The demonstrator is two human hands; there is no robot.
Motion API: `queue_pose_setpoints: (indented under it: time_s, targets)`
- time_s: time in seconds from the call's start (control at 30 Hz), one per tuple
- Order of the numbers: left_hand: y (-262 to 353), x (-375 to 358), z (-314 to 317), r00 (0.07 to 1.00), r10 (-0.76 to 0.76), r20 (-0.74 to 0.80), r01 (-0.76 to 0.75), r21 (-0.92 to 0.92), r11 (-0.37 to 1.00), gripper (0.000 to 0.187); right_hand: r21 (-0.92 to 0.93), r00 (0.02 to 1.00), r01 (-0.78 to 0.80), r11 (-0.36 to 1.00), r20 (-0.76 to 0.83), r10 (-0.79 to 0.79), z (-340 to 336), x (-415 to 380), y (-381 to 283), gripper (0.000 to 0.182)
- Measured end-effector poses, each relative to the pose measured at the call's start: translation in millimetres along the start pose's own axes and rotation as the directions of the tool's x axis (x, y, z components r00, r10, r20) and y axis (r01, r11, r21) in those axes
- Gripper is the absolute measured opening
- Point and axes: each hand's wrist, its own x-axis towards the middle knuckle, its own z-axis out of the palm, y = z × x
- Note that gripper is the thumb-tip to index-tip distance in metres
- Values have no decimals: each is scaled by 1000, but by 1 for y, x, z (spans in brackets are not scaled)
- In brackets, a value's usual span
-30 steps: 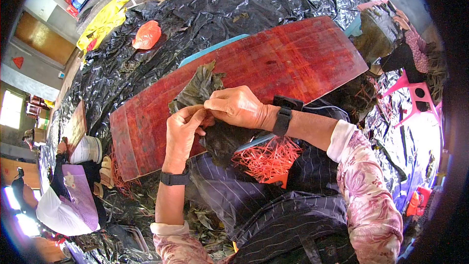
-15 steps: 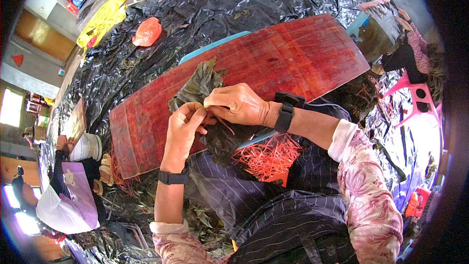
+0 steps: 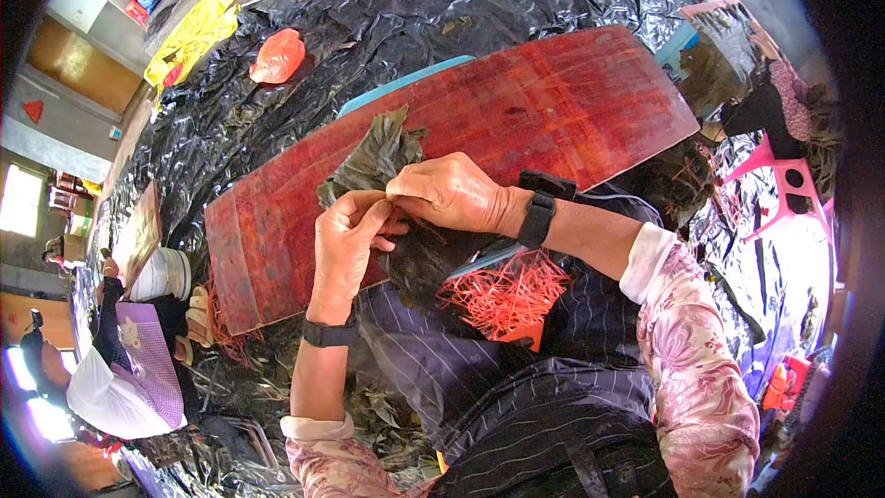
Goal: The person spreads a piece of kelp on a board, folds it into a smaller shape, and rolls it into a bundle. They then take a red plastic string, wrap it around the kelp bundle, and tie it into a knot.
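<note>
A bundle of dark green-brown leaves point(image 3: 376, 152) lies over the near edge of the red wooden board point(image 3: 553, 101). My left hand point(image 3: 346, 240) pinches at the bundle, thumb and forefinger pressed together. Touching it from the right, my right hand point(image 3: 452, 194) is closed at the same spot. The fingertips meet, and what lies between them is too small to make out. Below my right hand, a pile of short red strips point(image 3: 507, 295) rests near my lap, beside a blue edge.
Black plastic sheeting point(image 3: 442, 0) spreads behind the board, with a red plastic bag point(image 3: 277, 56) on it. A white bucket point(image 3: 163, 275) and a person in a purple apron point(image 3: 147, 360) are at left. Another person point(image 3: 784, 106) and a pink stool point(image 3: 788, 184) are at right.
Both hands stay almost in place, still pinched together. A thin red strip that hung below the fingers before is no longer visible. The person at left has shifted slightly.
</note>
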Motion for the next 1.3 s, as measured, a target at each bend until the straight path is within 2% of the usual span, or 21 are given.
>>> queue_pose_setpoints:
  time_s: [0.07, 0.17, 0.27, 0.33, 0.47, 0.53, 0.63, 0.77, 0.8, 0.87, 0.9, 0.93, 0.97, 1.0, 1.07, 1.1, 1.13, 1.2, 1.23, 1.3]
  targets:
    - [-1, -1, 2, 1000, 27, -13, -27, -24, 999, 24, -11, 1000, -6, 1000, 19, 6, -2, -1, -3, 11]
    - [1, -1, 3, 999, 8, -44, -9, -39, 999, 20, 81, 995, -95, 992, -10, 96, -5, -2, -5, 10]
    - [-1, -1, 2, 999, 13, -49, -16, -59, 998, 17, -2, 989, -126, 992, 78, 125, -10, -4, -5, 9]
    - [1, 8, 3, 998, 17, -60, -20, -59, 998, 15, -129, 989, -106, 986, 93, 118, -15, -1, -2, 8]
    - [-1, 10, 2, 998, 5, -69, -9, -53, 999, 12, -143, 992, -58, 988, 103, 73, -15, -5, -3, 12]
    - [-3, 10, 1, 997, 0, -77, -5, -60, 998, 12, -162, 996, 21, 987, 94, -6, -15, -6, -3, 12]
    - [-2, 10, 2, 996, -7, -91, 0, -67, 998, 11, -204, 987, 21, 979, 158, 11, -18, -9, -2, 10]
    - [-5, 10, 3, 995, -27, -98, 21, -57, 998, 14, -204, 987, 66, 977, 160, -34, -19, -13, 2, 9]
    - [-2, 8, 4, 995, -17, -99, 11, -56, 998, 14, -198, 979, 18, 980, 201, 22, -23, -13, 2, 11]
    - [4, 1, 8, 978, 15, -210, -24, -41, 999, 19, -203, 968, -26, 979, 238, 75, -38, -10, -7, 17]
    - [0, -2, 7, 960, 91, -264, -94, 4, 996, 22, -210, 986, -81, 974, 129, 109, -48, -12, -15, 25]
    - [2, -7, 6, 929, 224, -295, -183, 163, 970, 23, -210, 990, -136, 968, 20, 143, -56, -15, -20, 33]
    - [0, -8, 5, 862, 401, -309, -271, 387, 881, 24, -243, 994, -109, 964, -28, 105, -65, -21, -19, 47]
    - [-1, -9, 5, 773, 569, -280, -326, 594, 735, 25, -254, 991, -135, 958, -28, 132, -76, -28, -22, 42]
    - [14, -16, 19, 691, 714, -113, -390, 774, 499, 26, -275, 978, -195, 941, 14, 207, -99, -42, -33, 37]
    - [18, -16, 23, 627, 773, 94, -448, 855, 260, 33, -276, 980, -191, 942, 7, 201, -108, -52, -38, 37]
    - [20, -17, 29, 686, 694, 218, -438, 886, 155, 39, -321, 976, -209, 924, -10, 218, -117, -63, -43, 35]
    - [4, -10, 37, 774, 539, 332, -433, 899, 69, 44, -379, 968, -246, 892, -53, 244, -136, -84, -54, 33]
    - [-13, -2, 37, 813, 472, 340, -437, 892, 111, 48, -409, 960, -279, 869, -88, 267, -145, -95, -60, 32]
    - [-18, 8, 37, 832, 442, 337, -411, 908, 82, 49, -440, 949, -315, 841, -135, 285, -160, -122, -69, 31]
